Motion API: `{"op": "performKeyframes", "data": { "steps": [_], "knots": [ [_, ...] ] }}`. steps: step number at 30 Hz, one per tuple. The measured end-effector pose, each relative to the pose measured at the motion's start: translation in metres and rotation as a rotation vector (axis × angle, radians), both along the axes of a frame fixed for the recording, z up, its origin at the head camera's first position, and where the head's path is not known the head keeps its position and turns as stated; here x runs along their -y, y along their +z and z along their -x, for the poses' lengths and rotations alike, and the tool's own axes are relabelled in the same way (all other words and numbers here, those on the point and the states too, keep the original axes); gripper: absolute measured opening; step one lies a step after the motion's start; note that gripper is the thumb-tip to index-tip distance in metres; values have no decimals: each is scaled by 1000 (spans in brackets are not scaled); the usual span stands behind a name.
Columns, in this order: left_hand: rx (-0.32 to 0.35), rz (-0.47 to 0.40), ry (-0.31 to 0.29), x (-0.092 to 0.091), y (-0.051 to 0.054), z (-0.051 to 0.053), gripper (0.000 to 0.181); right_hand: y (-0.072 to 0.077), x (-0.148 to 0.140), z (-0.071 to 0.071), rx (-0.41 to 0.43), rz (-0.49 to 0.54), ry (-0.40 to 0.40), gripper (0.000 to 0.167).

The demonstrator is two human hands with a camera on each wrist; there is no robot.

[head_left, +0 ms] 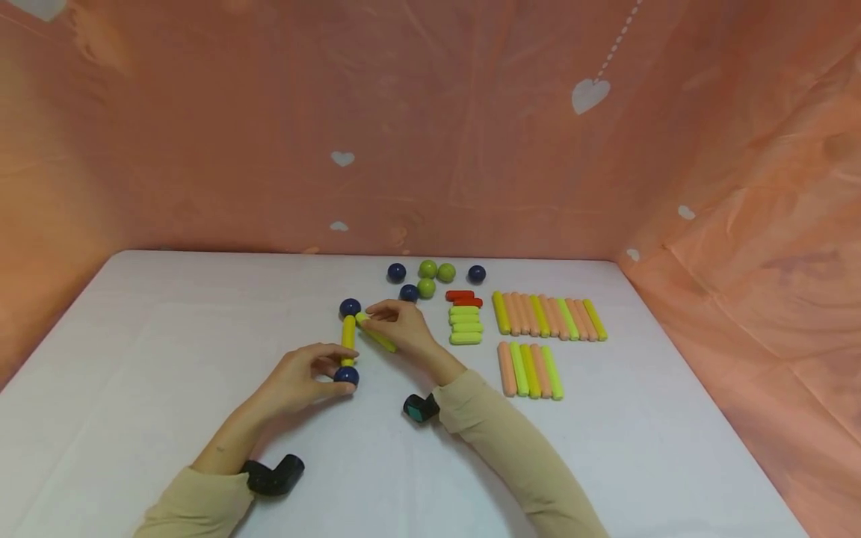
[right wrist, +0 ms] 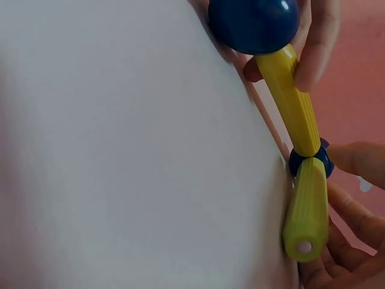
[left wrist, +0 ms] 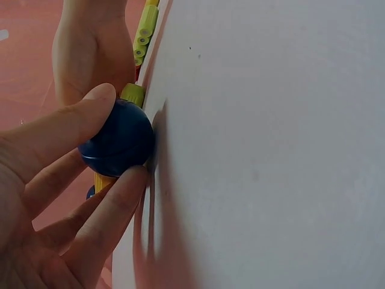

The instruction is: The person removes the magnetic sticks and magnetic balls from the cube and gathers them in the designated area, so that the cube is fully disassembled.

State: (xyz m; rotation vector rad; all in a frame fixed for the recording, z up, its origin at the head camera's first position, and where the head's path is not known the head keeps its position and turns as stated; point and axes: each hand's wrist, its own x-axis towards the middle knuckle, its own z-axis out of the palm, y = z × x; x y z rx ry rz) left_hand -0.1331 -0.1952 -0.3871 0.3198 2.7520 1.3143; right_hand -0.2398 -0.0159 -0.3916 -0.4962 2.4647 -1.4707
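A yellow stick [head_left: 347,332] stands between two dark blue balls, with the far ball [head_left: 350,307] at one end and the near ball [head_left: 346,376] at the other. My left hand [head_left: 299,377] holds the near ball between thumb and fingers, also seen in the left wrist view as a large blue ball [left wrist: 120,141]. With my right hand [head_left: 403,329] I pinch a lime-green stick [head_left: 380,341] near the far ball. In the right wrist view this green stick [right wrist: 307,208] meets the far ball [right wrist: 325,159], its free end pointing at the camera.
Loose blue balls [head_left: 397,273] and green balls [head_left: 446,273] lie toward the back edge. Right of them are short red sticks [head_left: 460,296] and short lime sticks [head_left: 466,338]. Two rows of longer sticks, one far [head_left: 543,314] and one near [head_left: 531,370], lie farther right.
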Motion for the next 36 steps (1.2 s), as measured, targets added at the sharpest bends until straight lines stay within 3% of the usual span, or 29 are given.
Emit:
{"op": "performKeyframes", "data": {
  "steps": [5, 17, 25, 36],
  "knots": [
    [-5, -7, -4, 0, -1, 0, 44, -3, 5, 2, -39, -5, -12, 28],
    [-24, -24, -24, -2, 3, -3, 45, -3, 11, 0, -40, -11, -69, 28],
    [-15, -7, -7, -2, 2, -3, 45, -4, 8, 0, -109, -34, -30, 25],
    [-13, 16, 4, -2, 1, -4, 45, -6, -6, -2, -49, -30, 8, 26]
  ]
}}
